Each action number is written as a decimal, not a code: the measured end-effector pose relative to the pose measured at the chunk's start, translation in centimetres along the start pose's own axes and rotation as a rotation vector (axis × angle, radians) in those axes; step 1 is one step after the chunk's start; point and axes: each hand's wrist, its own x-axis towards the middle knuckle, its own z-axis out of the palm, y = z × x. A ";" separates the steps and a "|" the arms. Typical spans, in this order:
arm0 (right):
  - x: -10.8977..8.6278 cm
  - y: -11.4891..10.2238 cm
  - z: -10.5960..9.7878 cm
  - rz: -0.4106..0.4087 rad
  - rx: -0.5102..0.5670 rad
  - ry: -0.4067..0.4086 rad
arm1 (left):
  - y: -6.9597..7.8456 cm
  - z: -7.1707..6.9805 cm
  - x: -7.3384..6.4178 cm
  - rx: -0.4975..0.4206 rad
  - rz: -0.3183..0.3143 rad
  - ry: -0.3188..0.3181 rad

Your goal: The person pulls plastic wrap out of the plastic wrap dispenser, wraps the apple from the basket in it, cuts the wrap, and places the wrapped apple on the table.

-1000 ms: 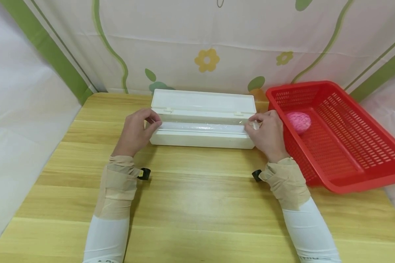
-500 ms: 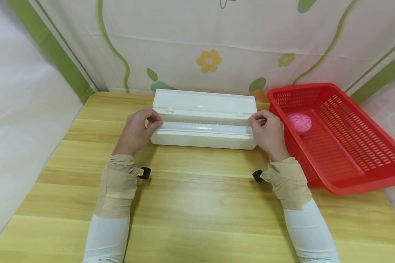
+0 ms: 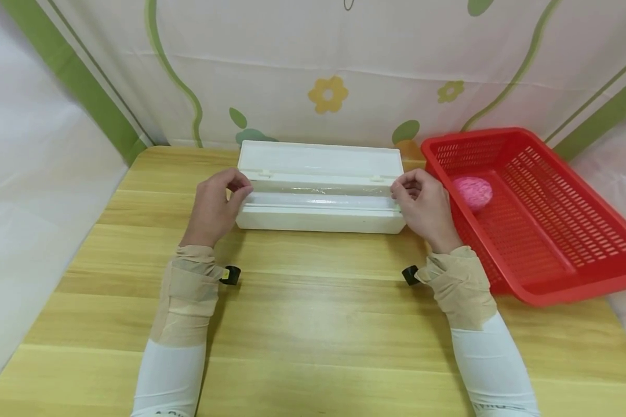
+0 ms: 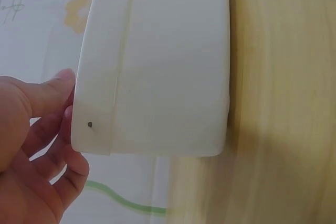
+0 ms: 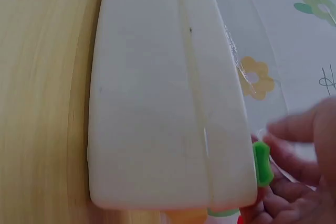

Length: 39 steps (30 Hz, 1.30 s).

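My left grip (image 3: 214, 202) pinches thumb against finger at the left end of a sheet of clear film (image 3: 315, 190); my right grip (image 3: 429, 205) pinches at the sheet's right end, so the film lies stretched and glinting between the two; I cannot tell whether my fingertips also touch the white box (image 3: 320, 223) beneath; that box lies near the far edge of the tabletop (image 3: 318, 324), about midway along it, its long side running with that edge; its lid (image 3: 320, 157) stands open at the back, and the pale roll (image 3: 313, 200) lies lengthwise inside; at the box's right end, just beside my right fingers, a green piece (image 5: 263, 163) shows in the right wrist view; a small dark speck (image 4: 90, 124) marks the box near my left fingers.

Toward the tabletop's far right corner a red basket (image 3: 584, 294) sits just beside my right grip; a mottled pink ball (image 3: 472, 193) lies in it, near its left wall; beyond the far edge hangs a pale cloth (image 3: 271, 35) printed with yellow flowers and green stems; tan wraps (image 3: 190, 289) cover my wrists above white sleeves (image 3: 172, 370).
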 end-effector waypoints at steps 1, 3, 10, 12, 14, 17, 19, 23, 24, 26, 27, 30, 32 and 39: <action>0.0 0.0 -0.1 -0.005 -0.001 -0.017 | 0.0 0.1 0.0 0.001 0.000 0.008; 0.1 0.1 -0.2 -0.020 -0.001 -0.050 | -0.1 0.1 0.1 0.001 0.001 0.021; 0.3 0.5 0.0 -0.102 -0.050 -0.028 | 0.0 0.3 0.1 -0.012 0.003 0.053; 0.2 0.4 0.2 -0.106 -0.051 -0.004 | 0.0 0.3 0.1 -0.015 -0.001 0.057; 0.2 0.3 0.3 -0.103 -0.048 0.018 | 0.0 0.3 0.0 -0.016 -0.002 0.063; 0.2 0.2 0.5 -0.091 -0.036 0.052 | 0.0 0.2 0.1 -0.018 -0.006 0.071; 0.1 0.1 0.5 -0.083 -0.029 0.075 | 0.1 0.2 0.1 -0.018 -0.005 0.081; 0.1 0.0 0.5 -0.077 -0.021 0.105 | 0.3 0.1 0.2 -0.018 -0.007 0.105; 0.1 0.0 0.5 -0.078 -0.019 0.107 | 0.4 0.1 0.2 -0.016 -0.008 0.112; 0.1 0.0 0.5 -0.078 -0.017 0.111 | 0.5 0.1 0.2 -0.012 -0.007 0.125; 0.1 0.0 0.5 -0.078 -0.016 0.115 | 0.6 0.1 0.2 -0.011 -0.005 0.131; 0.1 -0.1 0.4 -0.077 -0.011 0.125 | 0.6 0.1 0.2 -0.013 0.001 0.147; 0.1 -0.2 0.4 -0.077 -0.006 0.133 | 0.7 0.0 0.2 -0.017 0.004 0.158; 0.0 -0.4 0.3 -0.096 0.020 0.159 | 0.9 0.0 0.1 -0.025 0.010 0.188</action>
